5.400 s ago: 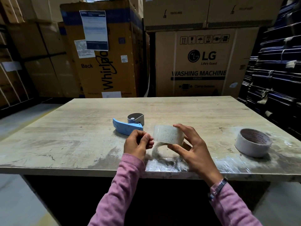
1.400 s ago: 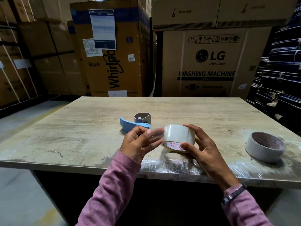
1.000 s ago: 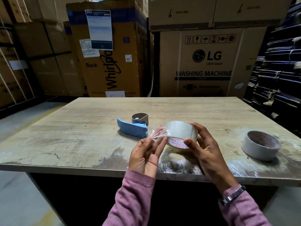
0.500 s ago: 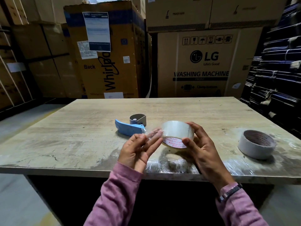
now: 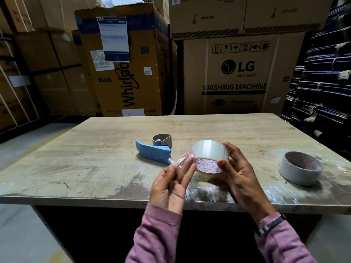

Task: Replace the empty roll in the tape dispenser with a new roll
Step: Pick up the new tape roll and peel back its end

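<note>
Stacked cartons back the table (image 5: pixel 95 168); right hand (image 5: pixel 239 173) grips new roll (image 5: pixel 209 154), left hand (image 5: pixel 171 185) pinches its film beside dispenser (image 5: pixel 153 152).

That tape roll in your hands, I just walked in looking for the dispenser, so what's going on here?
A person holds a new clear tape roll in the right hand and pinches its peeled free end with the left hand. The blue tape dispenser lies on the table, not loaded. The empty roll sits off to the right.
</note>
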`<action>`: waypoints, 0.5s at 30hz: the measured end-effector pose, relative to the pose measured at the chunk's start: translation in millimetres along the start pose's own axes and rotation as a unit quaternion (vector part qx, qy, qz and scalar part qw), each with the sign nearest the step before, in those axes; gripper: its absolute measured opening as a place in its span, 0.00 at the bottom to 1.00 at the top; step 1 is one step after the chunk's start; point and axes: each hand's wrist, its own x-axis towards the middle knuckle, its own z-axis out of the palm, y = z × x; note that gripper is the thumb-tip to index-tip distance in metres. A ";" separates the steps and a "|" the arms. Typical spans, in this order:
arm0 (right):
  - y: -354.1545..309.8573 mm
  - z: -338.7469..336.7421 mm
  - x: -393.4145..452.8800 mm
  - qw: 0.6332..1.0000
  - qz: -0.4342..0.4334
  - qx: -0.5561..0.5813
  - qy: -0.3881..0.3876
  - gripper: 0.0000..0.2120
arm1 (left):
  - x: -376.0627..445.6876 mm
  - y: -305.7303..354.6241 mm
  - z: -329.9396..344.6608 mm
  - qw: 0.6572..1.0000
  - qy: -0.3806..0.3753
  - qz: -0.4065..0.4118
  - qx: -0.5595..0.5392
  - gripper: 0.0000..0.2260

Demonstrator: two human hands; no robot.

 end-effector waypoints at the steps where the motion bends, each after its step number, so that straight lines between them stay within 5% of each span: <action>1: 0.1 0.0 0.5 1.000 0.000 0.001 0.001 0.33 | -1.5 -4.8 0.7 0.999 0.002 0.000 -0.032 0.26; 4: -0.6 0.1 1.0 1.000 -0.001 0.008 0.007 0.33 | -6.7 -14.9 5.6 0.994 -0.008 -0.020 -0.103 0.28; 7: -0.7 0.7 1.5 1.000 -0.004 0.019 0.016 0.32 | -6.9 -16.3 10.9 0.994 -0.023 -0.023 -0.105 0.19; 12: 0.4 -0.5 2.1 1.000 0.000 0.022 0.019 0.38 | 0.5 4.9 4.5 0.999 -0.038 -0.033 0.001 0.13; 15: 0.1 -0.3 1.1 1.000 0.019 0.023 -0.001 0.40 | 4.1 24.7 -6.8 0.994 -0.065 -0.051 0.069 0.19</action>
